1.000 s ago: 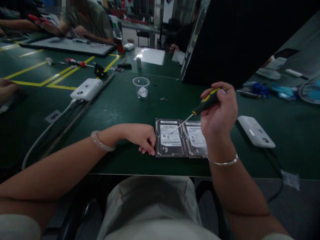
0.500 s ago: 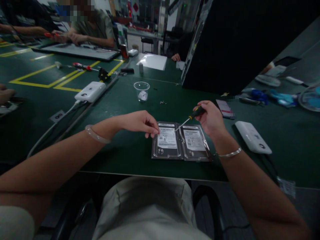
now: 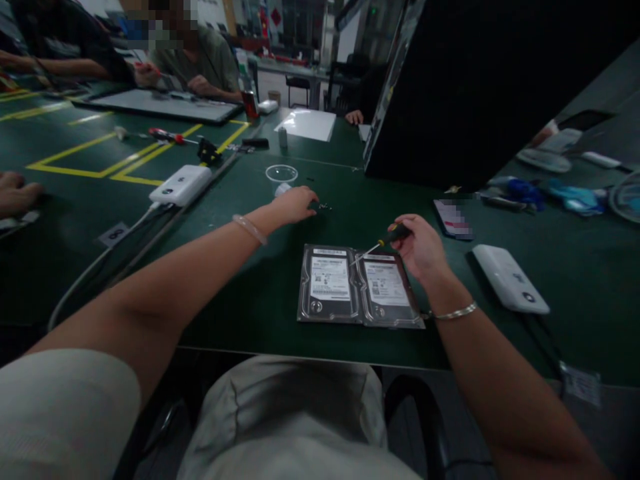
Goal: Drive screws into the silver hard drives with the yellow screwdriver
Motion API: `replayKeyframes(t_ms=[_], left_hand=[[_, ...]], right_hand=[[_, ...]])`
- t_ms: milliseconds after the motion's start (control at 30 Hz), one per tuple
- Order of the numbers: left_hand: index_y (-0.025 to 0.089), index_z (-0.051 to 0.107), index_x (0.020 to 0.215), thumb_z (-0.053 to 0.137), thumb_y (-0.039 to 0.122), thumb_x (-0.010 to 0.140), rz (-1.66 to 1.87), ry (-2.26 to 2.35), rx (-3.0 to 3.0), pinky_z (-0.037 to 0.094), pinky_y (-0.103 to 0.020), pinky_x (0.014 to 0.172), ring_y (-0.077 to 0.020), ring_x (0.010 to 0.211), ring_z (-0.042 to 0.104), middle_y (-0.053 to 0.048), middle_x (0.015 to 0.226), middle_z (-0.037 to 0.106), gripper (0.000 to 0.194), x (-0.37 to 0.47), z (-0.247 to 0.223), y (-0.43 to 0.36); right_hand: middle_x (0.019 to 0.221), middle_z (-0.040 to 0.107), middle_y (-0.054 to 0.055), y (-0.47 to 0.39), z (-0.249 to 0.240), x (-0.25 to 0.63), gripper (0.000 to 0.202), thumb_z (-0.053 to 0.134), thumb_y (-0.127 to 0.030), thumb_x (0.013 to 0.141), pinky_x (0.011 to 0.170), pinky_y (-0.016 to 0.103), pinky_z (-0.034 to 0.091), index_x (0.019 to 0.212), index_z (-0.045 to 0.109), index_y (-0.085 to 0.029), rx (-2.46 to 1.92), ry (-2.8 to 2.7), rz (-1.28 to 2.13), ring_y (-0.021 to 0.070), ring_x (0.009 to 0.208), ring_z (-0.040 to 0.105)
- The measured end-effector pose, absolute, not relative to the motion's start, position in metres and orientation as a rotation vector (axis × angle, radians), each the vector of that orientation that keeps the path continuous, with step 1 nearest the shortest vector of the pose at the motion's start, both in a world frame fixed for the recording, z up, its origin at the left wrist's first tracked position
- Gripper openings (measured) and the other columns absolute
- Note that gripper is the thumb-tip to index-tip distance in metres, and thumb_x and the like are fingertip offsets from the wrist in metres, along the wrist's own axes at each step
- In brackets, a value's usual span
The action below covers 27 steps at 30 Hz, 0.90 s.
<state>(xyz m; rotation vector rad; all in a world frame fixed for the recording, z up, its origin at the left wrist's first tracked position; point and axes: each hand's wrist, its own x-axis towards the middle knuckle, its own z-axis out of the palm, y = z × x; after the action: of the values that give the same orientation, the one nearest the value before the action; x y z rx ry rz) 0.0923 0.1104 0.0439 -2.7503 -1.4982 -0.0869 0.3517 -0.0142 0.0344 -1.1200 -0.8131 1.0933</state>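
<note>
Taking the hard drives [image 3: 333, 283] as your clock centre, you have open bench [image 3: 367, 210] at 12 o'clock between the loose screws [image 3: 325, 207] and the tall black case [image 3: 475, 93], plus a narrower strip at 6. Your left hand [image 3: 297, 205] and forearm bar passage from 8 to 11, the clear cup [image 3: 281, 175] just beyond. Your right hand [image 3: 420, 248] and screwdriver [image 3: 395, 234] obstruct 2 o'clock; a white box [image 3: 510, 280] stands at 3.

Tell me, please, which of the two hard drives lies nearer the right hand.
The right hard drive, close by the right hand with the screwdriver; the left hard drive lies beyond it, farther from that hand.
</note>
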Motion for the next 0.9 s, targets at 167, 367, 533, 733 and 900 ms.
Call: replayKeyframes(t_ms=[167, 367, 533, 733, 900], left_hand=[[0.018, 0.071, 0.116, 0.059, 0.019, 0.089, -0.113, -1.451, -2.732, 0.051, -0.030, 0.092, -0.0252, 0.112, 0.065, -0.010, 0.119, 0.068, 0.029, 0.110, 0.033, 0.137], [0.016, 0.072, 0.107, 0.053, 0.017, 0.092, -0.137, -1.421, -2.741, 0.049, -0.027, 0.086, -0.0216, 0.106, 0.067, -0.010, 0.112, 0.070, 0.024, 0.116, 0.022, 0.158], [0.016, 0.071, 0.103, 0.051, 0.014, 0.092, -0.139, -1.415, -2.754, 0.049, -0.028, 0.081, -0.0218, 0.099, 0.069, -0.010, 0.106, 0.071, 0.024, 0.118, 0.018, 0.166], [0.013, 0.066, 0.118, 0.062, 0.018, 0.088, -0.155, -1.428, -2.736, 0.049, -0.028, 0.091, -0.0244, 0.112, 0.065, -0.013, 0.121, 0.066, 0.031, 0.117, 0.023, 0.166], [0.013, 0.071, 0.108, 0.058, 0.015, 0.090, -0.083, -1.441, -2.775, 0.049, -0.026, 0.086, -0.0212, 0.103, 0.068, -0.010, 0.109, 0.072, 0.023, 0.116, 0.025, 0.169]], right_hand=[[0.062, 0.064, -0.001, -0.003, 0.028, 0.358, 0.014, 0.051, -0.014, 0.083, 0.046, 0.018, 0.035, 0.073, 0.059, -0.020, -1.138, -0.788, 1.093, 0.0072, 0.053, 0.055], [0.063, 0.064, -0.001, 0.009, 0.026, 0.360, 0.011, 0.053, -0.015, 0.082, 0.045, 0.019, 0.035, 0.074, 0.060, -0.019, -1.133, -0.782, 1.090, 0.0071, 0.049, 0.052], [0.063, 0.064, -0.001, 0.016, 0.022, 0.361, 0.010, 0.054, -0.015, 0.081, 0.045, 0.019, 0.035, 0.074, 0.061, -0.019, -1.128, -0.783, 1.092, 0.0074, 0.049, 0.053], [0.063, 0.065, -0.001, 0.020, 0.019, 0.363, 0.010, 0.055, -0.016, 0.081, 0.045, 0.020, 0.034, 0.073, 0.061, -0.019, -1.140, -0.782, 1.087, 0.0075, 0.048, 0.052], [0.063, 0.065, -0.001, 0.021, 0.018, 0.362, 0.010, 0.054, -0.016, 0.081, 0.045, 0.020, 0.034, 0.074, 0.060, -0.019, -1.146, -0.785, 1.084, 0.0076, 0.048, 0.052]])
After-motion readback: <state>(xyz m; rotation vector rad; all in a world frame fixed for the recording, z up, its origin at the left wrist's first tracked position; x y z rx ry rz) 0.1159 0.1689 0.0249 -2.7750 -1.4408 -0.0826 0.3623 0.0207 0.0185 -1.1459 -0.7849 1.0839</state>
